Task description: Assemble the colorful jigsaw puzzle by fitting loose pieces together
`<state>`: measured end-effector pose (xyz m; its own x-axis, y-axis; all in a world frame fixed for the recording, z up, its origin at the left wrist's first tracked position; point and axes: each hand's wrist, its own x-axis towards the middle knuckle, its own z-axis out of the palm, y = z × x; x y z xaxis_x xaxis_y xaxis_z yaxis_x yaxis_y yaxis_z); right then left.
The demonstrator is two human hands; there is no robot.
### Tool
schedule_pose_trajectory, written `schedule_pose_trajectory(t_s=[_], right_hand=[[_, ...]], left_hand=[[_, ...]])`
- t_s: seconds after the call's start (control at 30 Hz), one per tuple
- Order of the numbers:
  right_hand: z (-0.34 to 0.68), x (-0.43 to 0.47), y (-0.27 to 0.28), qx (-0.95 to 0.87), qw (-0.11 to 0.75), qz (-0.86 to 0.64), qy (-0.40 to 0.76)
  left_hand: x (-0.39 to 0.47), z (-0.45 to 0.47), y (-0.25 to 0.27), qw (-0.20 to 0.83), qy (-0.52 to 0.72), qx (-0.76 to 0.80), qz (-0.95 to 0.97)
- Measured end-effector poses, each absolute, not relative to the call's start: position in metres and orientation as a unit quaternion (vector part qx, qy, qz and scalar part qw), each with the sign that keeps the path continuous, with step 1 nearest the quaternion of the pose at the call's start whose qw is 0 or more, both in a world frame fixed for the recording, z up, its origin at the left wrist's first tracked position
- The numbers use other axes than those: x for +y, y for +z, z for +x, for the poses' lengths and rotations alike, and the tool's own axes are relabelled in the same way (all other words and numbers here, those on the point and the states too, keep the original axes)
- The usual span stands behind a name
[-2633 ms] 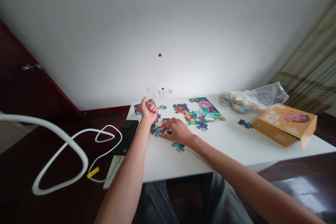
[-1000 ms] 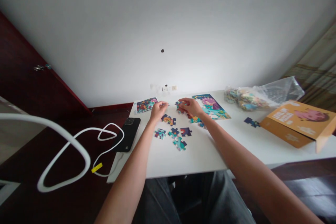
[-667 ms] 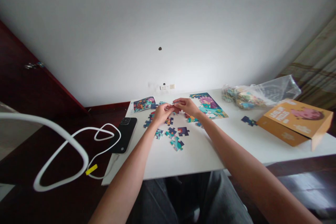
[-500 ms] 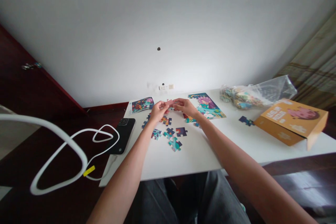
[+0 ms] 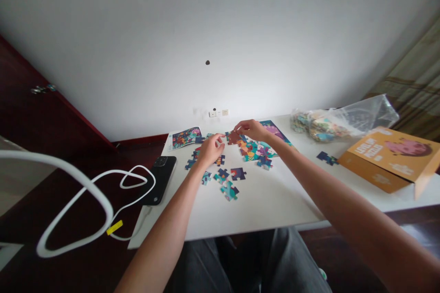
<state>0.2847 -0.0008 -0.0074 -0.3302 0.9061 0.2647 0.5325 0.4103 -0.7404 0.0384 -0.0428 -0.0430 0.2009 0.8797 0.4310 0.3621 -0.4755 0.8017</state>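
Note:
My right hand [image 5: 253,129] is over the left edge of the partly joined jigsaw puzzle [image 5: 259,150], its thumb and fingers pinched on a brown puzzle piece [image 5: 233,138] there. Whether that piece is locked in or only lies against the others, I cannot tell. To the left, my left hand [image 5: 210,150] hovers low over loose pieces, fingers curved and apart, with nothing seen in it. Nearer me lie several loose puzzle pieces [image 5: 229,190], among them a dark purple and red one [image 5: 238,173]. My right wrist and forearm hide part of the puzzle.
A printed picture sheet [image 5: 186,138] lies at the back left, above a black phone [image 5: 158,181] with a white cable [image 5: 99,183]. On the right are a clear bag of pieces [image 5: 323,126], an orange puzzle box [image 5: 392,158] and dark blue pieces [image 5: 326,158]. A wall [image 5: 220,32] stands behind.
My hands were together around a reddish-brown piece and have parted. The right one has moved right to the puzzle's left edge; the left one has moved slightly nearer me and opened.

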Motion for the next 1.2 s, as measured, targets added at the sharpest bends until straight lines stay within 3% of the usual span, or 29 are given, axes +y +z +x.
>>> schedule_pose_trajectory(t_s=[0.23, 0.43, 0.83, 1.2], right_hand=[[0.293, -0.023, -0.034, -0.798, 0.298, -0.458, 0.255], [0.299, -0.027, -0.028, -0.808, 0.331, -0.462, 0.153], [0.296, -0.025, -0.041, -0.838, 0.306, -0.413, 0.182], [0.299, -0.022, -0.042, -0.863, 0.307, -0.363, 0.169]], left_hand=[[-0.047, 0.046, -0.044, 0.165, 0.346, 0.423, 0.821], [-0.048, 0.041, -0.045, 0.168, 0.334, 0.435, 0.819], [-0.059, 0.053, -0.035, 0.105, 0.265, 0.341, 0.896], [-0.058, 0.051, -0.035, 0.097, 0.26, 0.352, 0.894]])
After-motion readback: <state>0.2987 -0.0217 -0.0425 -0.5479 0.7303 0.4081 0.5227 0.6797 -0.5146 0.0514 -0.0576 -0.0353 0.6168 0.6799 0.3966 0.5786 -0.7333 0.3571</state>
